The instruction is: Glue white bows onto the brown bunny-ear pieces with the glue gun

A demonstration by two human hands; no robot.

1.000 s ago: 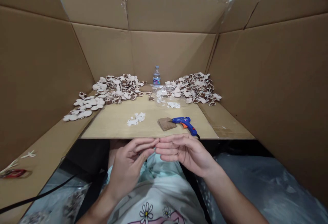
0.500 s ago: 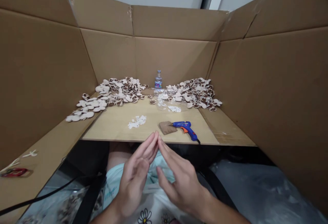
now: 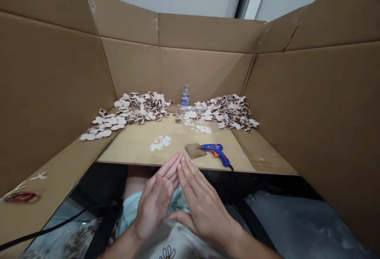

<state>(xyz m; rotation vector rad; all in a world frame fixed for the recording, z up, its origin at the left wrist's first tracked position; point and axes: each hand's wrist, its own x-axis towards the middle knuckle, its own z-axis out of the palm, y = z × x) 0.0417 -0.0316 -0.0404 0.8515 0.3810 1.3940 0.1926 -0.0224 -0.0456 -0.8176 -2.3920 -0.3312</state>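
Note:
My left hand (image 3: 156,201) and my right hand (image 3: 203,203) meet at the fingertips over my lap, just in front of the board's near edge. Both have their fingers stretched out, and nothing shows in either one. The left palm is partly turned up, while the back of the right hand faces me. Beyond them on the pale board (image 3: 136,148) lies a blue glue gun (image 3: 215,150) with an orange trigger, its nozzle over a brown pad (image 3: 195,151). Left of the pad is a small heap of white cut-out pieces (image 3: 160,143).
Piles of white and brown felt shapes with cords stand at the back left (image 3: 142,106) and back right (image 3: 228,110). Between them are a water bottle (image 3: 185,97) and a clear plastic bag (image 3: 192,112). Red-handled snips (image 3: 22,197) lie far left. Cardboard walls (image 3: 204,33) enclose the board.
My right hand has turned more palm-down, its fingers now lying against the left fingertips. The whole view has shifted slightly, so the scene sits a little lower.

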